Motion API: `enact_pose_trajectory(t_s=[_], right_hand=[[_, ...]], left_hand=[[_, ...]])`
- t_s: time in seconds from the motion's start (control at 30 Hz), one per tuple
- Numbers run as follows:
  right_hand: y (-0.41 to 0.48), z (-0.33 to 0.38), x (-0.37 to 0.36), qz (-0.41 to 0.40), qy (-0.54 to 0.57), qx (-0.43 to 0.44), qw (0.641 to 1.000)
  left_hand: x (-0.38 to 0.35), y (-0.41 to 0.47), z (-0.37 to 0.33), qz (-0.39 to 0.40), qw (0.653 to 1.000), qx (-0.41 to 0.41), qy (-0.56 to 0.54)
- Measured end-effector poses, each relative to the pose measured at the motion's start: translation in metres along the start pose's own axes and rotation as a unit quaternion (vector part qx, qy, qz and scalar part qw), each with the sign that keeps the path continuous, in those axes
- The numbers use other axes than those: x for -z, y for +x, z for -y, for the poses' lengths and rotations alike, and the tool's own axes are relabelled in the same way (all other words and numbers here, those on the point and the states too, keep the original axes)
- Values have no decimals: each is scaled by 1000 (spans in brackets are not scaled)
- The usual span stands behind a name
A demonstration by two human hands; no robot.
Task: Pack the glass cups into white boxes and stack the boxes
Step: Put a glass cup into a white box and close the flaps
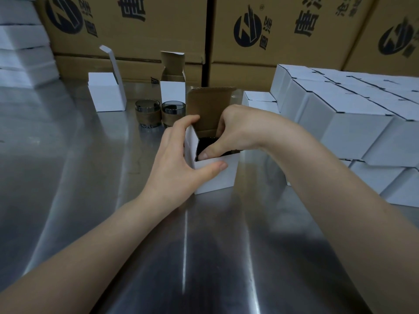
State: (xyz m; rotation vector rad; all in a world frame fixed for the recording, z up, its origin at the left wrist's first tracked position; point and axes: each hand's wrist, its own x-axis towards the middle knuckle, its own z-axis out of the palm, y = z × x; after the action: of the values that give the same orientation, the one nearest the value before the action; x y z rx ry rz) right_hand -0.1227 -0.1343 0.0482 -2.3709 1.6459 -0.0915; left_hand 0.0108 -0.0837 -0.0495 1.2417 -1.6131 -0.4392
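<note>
far left of the grip: a flat white stack [20, 41] lay at the table's edge.
left of and beyond the grip: two open boxes [106, 92] [172, 90] stood with flaps up; two spare cups [147, 113] [173, 113] stood side by side in front of them.
left hand [179, 159]: wide span round the near-left corner of the white box [217, 177], thumb on the front wall, fingers at the left rim, holding it on the steel table [90, 177].
lid flap [208, 103]: stood open just behind the grip.
glass cup [207, 142]: dark, low inside the box, mostly hidden.
right hand [240, 130]: fingers curled into the opening, thumb on the cup's near rim; a narrow hold on the cup.
right of the grip: closed boxes [351, 114] stood stacked in rows, near.
step (judged): seating the cup; closing not begun.
next (judged): right hand should release and lift clear, then fold and tuck the flap while the left braces the box on slick steel; after that, onto the right stack.
</note>
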Motion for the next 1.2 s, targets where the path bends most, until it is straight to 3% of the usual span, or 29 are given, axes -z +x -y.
enact_pose_trajectory(t_s=[0.13,0.23,0.33,0.47,0.6,0.67,0.9,1.0,1.2], right_hand=[[-1,-2,1,5,5,12,1000],[-2,-7,1,-17,86,27,996],[2,-16,7,-85,205,11,975],[6,-35,18,-163,270,-33,948],[6,-45,13,10,350,-37,936],[8,-46,7,53,358,-27,932],[15,-44,-3,35,369,17,929],[15,-46,-5,37,381,44,923],[14,-52,-3,76,355,70,929]], left_hand=[[0,1,2,11,1000,3,10],[1,4,6,23,1000,14,-1],[2,3,7,49,998,34,-30],[1,6,5,88,991,75,-74],[-1,17,1,54,983,125,-122],[1,12,-2,39,975,134,-176],[4,15,-2,-23,951,140,-276],[5,13,-2,-11,939,136,-315],[8,13,-4,23,957,122,-264]])
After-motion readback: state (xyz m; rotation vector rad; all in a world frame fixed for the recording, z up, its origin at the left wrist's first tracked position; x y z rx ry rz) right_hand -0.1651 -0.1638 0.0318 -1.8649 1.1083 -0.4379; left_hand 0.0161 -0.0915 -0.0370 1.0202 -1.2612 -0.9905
